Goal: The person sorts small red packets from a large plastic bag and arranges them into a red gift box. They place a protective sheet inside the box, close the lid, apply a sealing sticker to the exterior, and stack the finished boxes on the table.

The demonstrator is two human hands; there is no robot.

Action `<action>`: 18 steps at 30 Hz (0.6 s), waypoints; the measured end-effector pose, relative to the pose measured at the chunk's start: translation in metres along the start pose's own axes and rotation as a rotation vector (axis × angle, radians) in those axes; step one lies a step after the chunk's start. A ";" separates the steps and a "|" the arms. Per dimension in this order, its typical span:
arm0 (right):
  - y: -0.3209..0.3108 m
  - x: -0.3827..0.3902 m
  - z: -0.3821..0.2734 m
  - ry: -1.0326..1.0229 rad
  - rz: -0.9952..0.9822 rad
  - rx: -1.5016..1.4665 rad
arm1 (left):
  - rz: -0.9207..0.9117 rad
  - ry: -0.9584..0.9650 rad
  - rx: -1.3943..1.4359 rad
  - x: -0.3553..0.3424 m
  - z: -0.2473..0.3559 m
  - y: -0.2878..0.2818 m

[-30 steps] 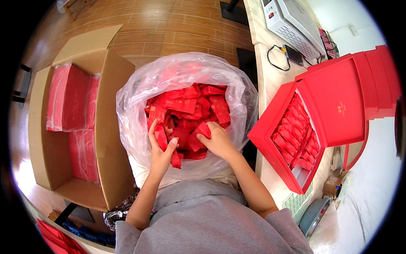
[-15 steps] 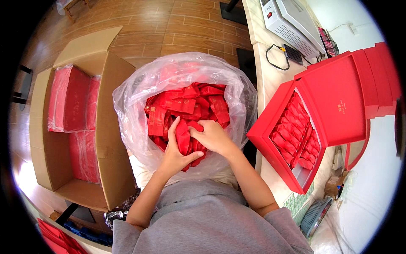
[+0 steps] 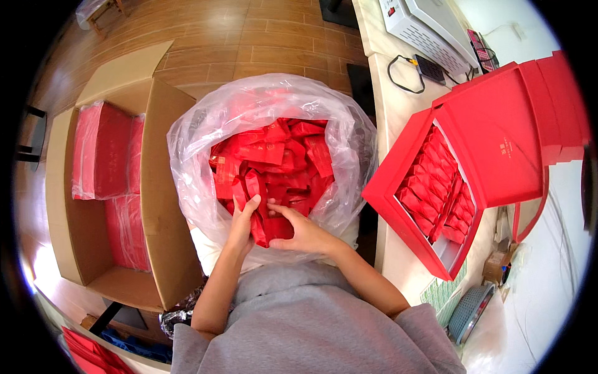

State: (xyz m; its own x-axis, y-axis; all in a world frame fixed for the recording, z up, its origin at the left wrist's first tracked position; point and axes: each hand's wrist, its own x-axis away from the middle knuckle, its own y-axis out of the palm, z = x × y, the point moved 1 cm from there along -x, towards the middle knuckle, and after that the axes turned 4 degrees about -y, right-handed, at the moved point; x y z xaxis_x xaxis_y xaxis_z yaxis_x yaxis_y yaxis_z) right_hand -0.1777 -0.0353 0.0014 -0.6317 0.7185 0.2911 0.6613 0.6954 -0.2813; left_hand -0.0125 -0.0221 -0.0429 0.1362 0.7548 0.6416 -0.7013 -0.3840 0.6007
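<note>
A clear plastic bag (image 3: 196, 134) in front of me holds a heap of small red packets (image 3: 283, 153). At its near side my left hand (image 3: 242, 227) grips upright red packets (image 3: 253, 187), its thumb pressed along them. From the other side my right hand (image 3: 302, 232) curls its thumb and fingers round the near end of the same small bunch. How many packets lie between the hands cannot be made out. To the right, an open red gift box (image 3: 402, 221) contains rows of similar packets (image 3: 430, 181), with a pale bare strip at its near end.
On the left stands an open cardboard carton (image 3: 168, 187) with plastic-wrapped red boxes (image 3: 103, 149). The right-hand table (image 3: 398, 118) carries a white machine (image 3: 427, 37) and a black cable (image 3: 395, 78). More red boxes (image 3: 557, 106) are stacked behind the lid. A grey-blue basket (image 3: 467, 315) sits lower right.
Both hands have drawn back toward me, bringing the packets to the bag's near side. My right hand has moved lower, to the packets' near end. The gift box looks the same.
</note>
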 end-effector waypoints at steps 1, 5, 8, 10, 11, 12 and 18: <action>0.000 0.002 0.000 0.006 -0.016 -0.003 | -0.003 0.012 -0.029 0.001 0.000 0.001; 0.000 0.005 0.002 0.051 0.055 0.098 | -0.018 0.064 0.002 0.002 0.006 0.001; 0.002 0.004 0.006 0.116 0.163 0.017 | -0.060 0.136 0.145 -0.001 0.016 -0.006; 0.000 0.001 0.011 0.069 0.253 -0.190 | -0.076 0.152 0.164 0.001 0.019 -0.003; -0.002 0.002 0.012 0.036 0.264 -0.237 | -0.096 0.137 0.175 0.001 0.018 -0.005; -0.005 0.000 0.006 0.002 0.273 -0.286 | -0.115 0.124 0.185 0.002 0.018 -0.006; -0.015 -0.002 -0.020 0.051 0.227 -0.587 | -0.145 0.164 0.026 0.016 0.013 0.024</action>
State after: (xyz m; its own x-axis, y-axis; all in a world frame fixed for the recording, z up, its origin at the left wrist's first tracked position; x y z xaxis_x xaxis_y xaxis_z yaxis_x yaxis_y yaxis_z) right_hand -0.1779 -0.0477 0.0234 -0.4391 0.8356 0.3300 0.8975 0.3913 0.2033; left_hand -0.0178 -0.0263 -0.0123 0.1173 0.8785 0.4631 -0.6642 -0.2773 0.6942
